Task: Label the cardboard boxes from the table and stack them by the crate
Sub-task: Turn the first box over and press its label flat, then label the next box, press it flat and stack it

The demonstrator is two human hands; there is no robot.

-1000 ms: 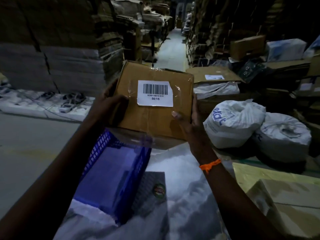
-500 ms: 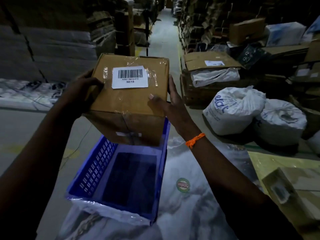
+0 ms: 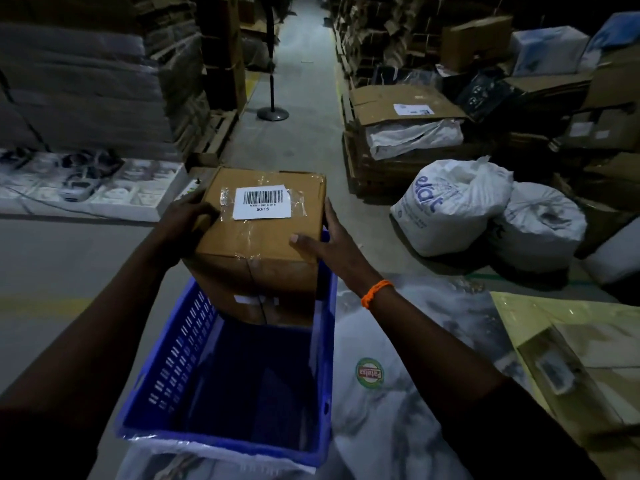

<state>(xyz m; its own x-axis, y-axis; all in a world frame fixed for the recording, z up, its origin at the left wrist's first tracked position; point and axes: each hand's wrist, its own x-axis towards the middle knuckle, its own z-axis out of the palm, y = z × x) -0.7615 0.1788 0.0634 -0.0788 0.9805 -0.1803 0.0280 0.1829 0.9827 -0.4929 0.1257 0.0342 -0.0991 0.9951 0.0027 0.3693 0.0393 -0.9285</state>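
Observation:
A brown cardboard box (image 3: 252,237) with a white barcode label (image 3: 262,203) taped on top is held over the far end of a blue plastic crate (image 3: 173,362). Its lower part sits inside the crate's far end. My left hand (image 3: 183,220) grips the box's left side, fingers curled over the top edge. On the right side my right hand (image 3: 329,244) holds it, thumb on top, fingers along the side; an orange band circles that wrist. The crate rests on a white sack (image 3: 391,393).
Two stuffed white sacks (image 3: 446,206) lie on the floor at right, before piled cartons (image 3: 398,109). A yellow-wrapped box (image 3: 588,355) sits at lower right. Wrapped pallets (image 3: 86,88) stand left, white trays (image 3: 104,188) below them. A fan stand (image 3: 272,112) stands in the aisle.
Both hands have lowered the box from chest height, tilting its top face level, down into the far end of the blue crate. The view has tipped downward.

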